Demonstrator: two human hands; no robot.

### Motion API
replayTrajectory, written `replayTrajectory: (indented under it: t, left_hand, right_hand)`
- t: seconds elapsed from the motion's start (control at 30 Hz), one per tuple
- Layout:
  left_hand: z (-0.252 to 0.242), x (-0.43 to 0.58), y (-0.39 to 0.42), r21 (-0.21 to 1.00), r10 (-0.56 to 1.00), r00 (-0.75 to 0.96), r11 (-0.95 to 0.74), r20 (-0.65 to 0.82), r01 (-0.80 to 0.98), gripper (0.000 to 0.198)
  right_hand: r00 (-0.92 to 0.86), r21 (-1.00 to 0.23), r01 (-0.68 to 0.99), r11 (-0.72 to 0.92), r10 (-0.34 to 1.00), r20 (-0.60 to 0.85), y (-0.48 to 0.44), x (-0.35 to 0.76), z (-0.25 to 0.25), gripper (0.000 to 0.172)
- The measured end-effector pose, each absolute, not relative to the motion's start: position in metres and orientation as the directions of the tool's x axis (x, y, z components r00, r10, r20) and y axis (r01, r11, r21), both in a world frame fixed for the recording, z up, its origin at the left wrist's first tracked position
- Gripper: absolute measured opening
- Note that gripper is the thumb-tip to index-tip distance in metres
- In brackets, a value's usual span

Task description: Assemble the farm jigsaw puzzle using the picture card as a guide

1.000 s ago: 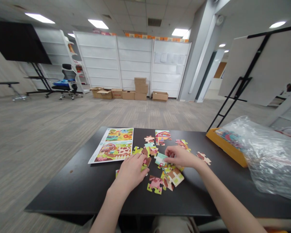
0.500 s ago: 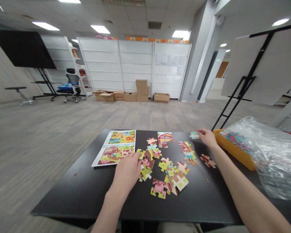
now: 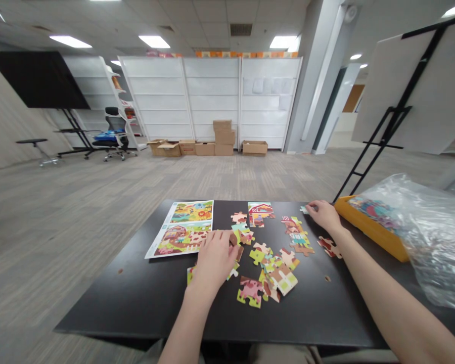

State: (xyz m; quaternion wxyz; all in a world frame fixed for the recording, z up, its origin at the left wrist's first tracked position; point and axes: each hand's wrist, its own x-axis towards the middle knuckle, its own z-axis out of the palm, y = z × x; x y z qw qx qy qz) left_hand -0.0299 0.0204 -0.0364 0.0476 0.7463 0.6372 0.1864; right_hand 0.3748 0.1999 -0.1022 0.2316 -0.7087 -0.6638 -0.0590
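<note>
Several colourful puzzle pieces (image 3: pixel 273 260) lie scattered on a black table (image 3: pixel 144 298). My left hand (image 3: pixel 214 260) rests palm down on a few of them beside the reference sheet (image 3: pixel 184 227), its fingers laid over the pieces. My right hand (image 3: pixel 324 215) reaches to the far right of the table, its fingertips pressing a small pale green piece (image 3: pixel 305 209) onto the tabletop next to the yellow tray (image 3: pixel 367 227). A joined barn section (image 3: pixel 260 212) sits near the far edge.
A crinkled clear plastic bag (image 3: pixel 420 232) covers the yellow tray at the right. A black easel stand (image 3: pixel 382 136) with a white board rises behind it. Cardboard boxes (image 3: pixel 222 139), white shelving and an office chair (image 3: pixel 111 134) stand across the carpeted floor.
My right hand carried the pale green piece from the middle pile to the table's far right and set it down. My left hand shifted slightly over the pieces.
</note>
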Motion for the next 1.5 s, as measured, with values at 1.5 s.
replayTrajectory:
  t: [1.5]
  left_hand:
    - [-0.022, -0.109, 0.012, 0.186, 0.939, -0.270, 0.232, 0.214, 0.955, 0.028]
  right_hand:
    - [-0.021, -0.221, 0.966, 0.136, 0.889, 0.457, 0.179, 0.353, -0.070, 0.027]
